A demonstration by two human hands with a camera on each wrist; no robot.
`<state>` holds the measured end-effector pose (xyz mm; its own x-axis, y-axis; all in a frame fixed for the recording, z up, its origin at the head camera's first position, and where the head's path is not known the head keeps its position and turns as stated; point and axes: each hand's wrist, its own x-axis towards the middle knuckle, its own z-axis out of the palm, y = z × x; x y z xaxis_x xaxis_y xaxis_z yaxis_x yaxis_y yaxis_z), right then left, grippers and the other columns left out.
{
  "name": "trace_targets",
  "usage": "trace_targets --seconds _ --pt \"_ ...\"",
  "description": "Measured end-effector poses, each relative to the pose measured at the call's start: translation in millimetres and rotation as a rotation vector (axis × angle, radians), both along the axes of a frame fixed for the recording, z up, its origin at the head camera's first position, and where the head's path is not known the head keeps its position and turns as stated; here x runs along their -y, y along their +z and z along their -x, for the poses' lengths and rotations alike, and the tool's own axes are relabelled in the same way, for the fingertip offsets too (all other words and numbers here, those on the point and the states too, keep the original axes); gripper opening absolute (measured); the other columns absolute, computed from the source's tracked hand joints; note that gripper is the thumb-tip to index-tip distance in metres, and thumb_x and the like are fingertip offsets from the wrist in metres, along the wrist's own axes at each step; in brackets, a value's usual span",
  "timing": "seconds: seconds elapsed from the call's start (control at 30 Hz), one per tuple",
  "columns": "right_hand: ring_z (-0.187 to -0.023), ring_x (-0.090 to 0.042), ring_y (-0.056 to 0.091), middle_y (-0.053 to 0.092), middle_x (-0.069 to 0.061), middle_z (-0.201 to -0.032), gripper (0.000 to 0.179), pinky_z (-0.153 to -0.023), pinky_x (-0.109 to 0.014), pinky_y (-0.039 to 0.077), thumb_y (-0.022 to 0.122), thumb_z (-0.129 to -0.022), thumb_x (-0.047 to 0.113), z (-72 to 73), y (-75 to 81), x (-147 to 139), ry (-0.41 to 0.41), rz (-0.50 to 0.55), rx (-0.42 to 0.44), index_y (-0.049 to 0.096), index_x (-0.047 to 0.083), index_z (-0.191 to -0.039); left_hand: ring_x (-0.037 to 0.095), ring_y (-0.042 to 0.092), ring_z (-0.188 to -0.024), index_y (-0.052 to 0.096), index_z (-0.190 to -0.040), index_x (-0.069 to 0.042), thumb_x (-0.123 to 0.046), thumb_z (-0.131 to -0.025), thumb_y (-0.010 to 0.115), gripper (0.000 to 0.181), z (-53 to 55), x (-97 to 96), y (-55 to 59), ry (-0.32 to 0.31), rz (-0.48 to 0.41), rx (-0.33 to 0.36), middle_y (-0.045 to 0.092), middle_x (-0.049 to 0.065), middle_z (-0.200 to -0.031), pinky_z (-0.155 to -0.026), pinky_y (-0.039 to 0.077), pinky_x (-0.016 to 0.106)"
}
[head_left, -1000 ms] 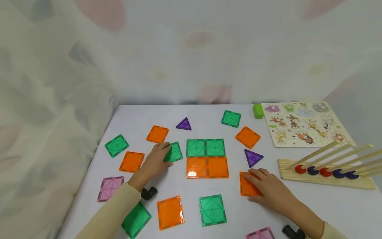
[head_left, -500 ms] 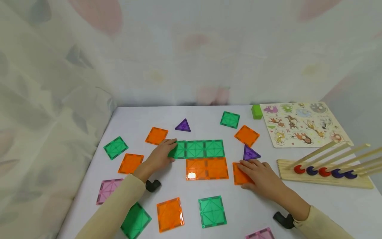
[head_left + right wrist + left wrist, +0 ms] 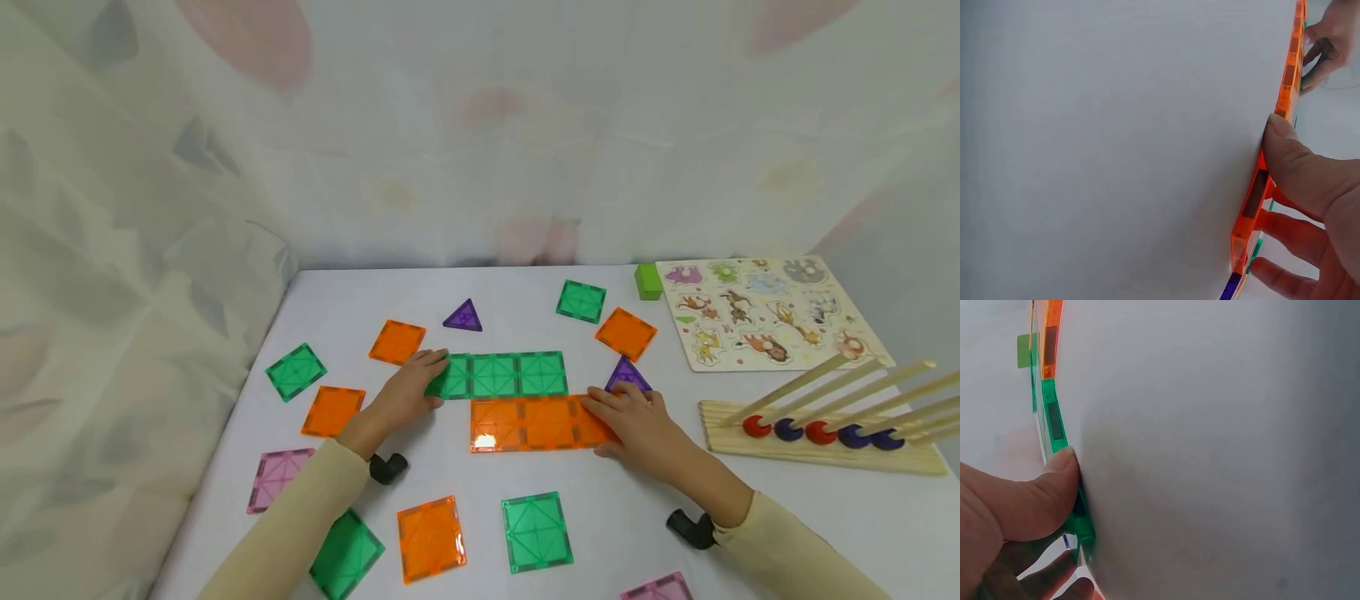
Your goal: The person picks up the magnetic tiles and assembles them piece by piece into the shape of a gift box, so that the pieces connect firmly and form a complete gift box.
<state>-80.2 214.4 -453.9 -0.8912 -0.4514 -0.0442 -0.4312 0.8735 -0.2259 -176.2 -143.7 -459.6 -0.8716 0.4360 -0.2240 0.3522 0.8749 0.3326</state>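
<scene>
In the head view my left hand (image 3: 405,393) grips the left end of a row of green magnetic tiles (image 3: 495,375). Its thumb (image 3: 1060,481) lies along the near edge of the leftmost green tile (image 3: 1057,419), the fingers over the far side. My right hand (image 3: 637,429) holds an orange magnetic tile (image 3: 592,427) at the right end of the orange row (image 3: 521,423), directly below the green one. Thumb (image 3: 1285,140) on its near edge, fingers spread across the top. A purple triangle tile (image 3: 627,375) sits just beyond the right fingers, partly covered by them.
Loose tiles lie around, among them an orange square (image 3: 432,539), a green square (image 3: 537,531) and a pink square (image 3: 279,477). At right stand a wooden peg rack (image 3: 817,450) with beads, an animal puzzle board (image 3: 765,312) and a green block (image 3: 648,282).
My left hand has slid its green tile right, against the green row. My right hand has moved its orange tile left and away from me, onto the orange row's end; the purple triangle shifted.
</scene>
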Motion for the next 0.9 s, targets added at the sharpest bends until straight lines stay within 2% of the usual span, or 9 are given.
trace_targets --seconds 0.27,0.4,0.47,0.53,0.6,0.67,0.77,0.83,0.9 --pt "-0.124 -0.031 0.041 0.051 -0.006 -0.143 0.065 -0.091 -0.057 0.037 0.074 -0.081 0.041 -1.8 1.9 3 0.004 0.02 0.04 0.054 0.015 -0.137 0.033 0.024 -0.145 0.041 -0.144 -0.001 -0.016 -0.087 0.071 0.066 -3.2 0.4 -0.7 -0.003 -0.014 -0.021 0.029 0.01 -0.157 -0.116 0.028 0.047" --pt "-0.125 -0.032 0.04 0.049 -0.007 -0.144 0.066 -0.091 -0.055 0.036 0.073 -0.082 0.043 -3.9 2.1 2 0.023 0.029 0.052 0.052 0.016 -0.139 0.037 0.026 -0.144 0.046 -0.141 -0.003 -0.021 -0.085 0.074 0.065 -17.8 -0.2 3.3 0.002 -0.014 -0.113 0.031 0.015 -0.155 -0.114 0.03 0.051" --pt "-0.126 -0.032 0.04 0.048 -0.007 -0.145 0.067 -0.092 -0.055 0.036 0.073 -0.082 0.043 -4.0 2.3 2 0.033 0.031 0.054 0.051 0.016 -0.14 0.037 0.033 -0.139 0.053 -0.136 -0.006 -0.027 -0.082 0.077 0.063 -32.9 -0.5 10.6 0.011 0.009 -0.178 0.039 0.016 -0.149 -0.111 0.036 0.051" --pt "-0.127 -0.033 0.039 0.048 -0.007 -0.146 0.067 -0.094 -0.055 0.036 0.072 -0.083 0.042 -4.1 2.7 1 0.041 0.033 0.052 0.051 0.017 -0.14 0.035 0.046 -0.125 0.059 -0.128 -0.008 -0.035 -0.078 0.079 0.061 -52.8 -0.7 21.4 0.011 0.043 -0.205 0.05 0.016 -0.137 -0.104 0.045 0.048" --pt "-0.128 -0.032 0.039 0.048 -0.007 -0.146 0.066 -0.095 -0.056 0.036 0.072 -0.083 0.042 -4.3 2.7 1 0.047 0.038 0.054 0.051 0.017 -0.14 0.028 0.052 -0.109 0.062 -0.122 -0.011 -0.044 -0.073 0.081 0.062 -75.9 -0.5 33.3 -0.013 0.096 -0.141 0.056 0.011 -0.124 -0.095 0.051 0.042" --pt "-0.128 -0.032 0.039 0.049 -0.007 -0.145 0.066 -0.096 -0.056 0.036 0.072 -0.083 0.042 -4.4 2.6 1 0.054 0.042 0.057 0.051 0.017 -0.14 0.02 0.052 -0.095 0.063 -0.118 -0.013 -0.051 -0.068 0.081 0.065 -100.1 0.5 38.8 -0.072 0.147 -0.018 0.056 0.006 -0.112 -0.084 0.054 0.035" --pt "-0.128 -0.032 0.039 0.049 -0.006 -0.144 0.068 -0.097 -0.057 0.034 0.072 -0.082 0.044 -3.8 2.9 -1 0.048 0.06 0.075 0.05 0.019 -0.141 0.018 0.046 -0.092 0.059 -0.121 -0.018 -0.063 -0.06 0.079 0.078 -132.2 2.6 34.4 -0.172 0.216 0.132 0.052 0.003 -0.114 -0.078 0.053 0.034" --pt "-0.13 -0.033 0.039 0.049 -0.007 -0.144 0.065 -0.098 -0.06 0.034 0.071 -0.084 0.044 -1.9 3.7 -3 0.032 0.07 0.068 0.05 0.019 -0.14 0.019 0.043 -0.095 0.056 -0.124 -0.021 -0.065 -0.058 0.079 0.082 -146.9 3.1 27.1 -0.21 0.234 0.164 0.05 0.003 -0.117 -0.078 0.053 0.035" --pt "-0.131 -0.034 0.04 0.05 -0.008 -0.143 0.061 -0.099 -0.063 0.033 0.068 -0.086 0.043 2.0 5.4 -6 0.006 0.067 0.046 0.051 0.018 -0.139 0.02 0.042 -0.099 0.054 -0.126 -0.021 -0.065 -0.058 0.079 0.085 -154.8 3.2 21.5 -0.229 0.236 0.133 0.048 0.004 -0.121 -0.079 0.053 0.036"
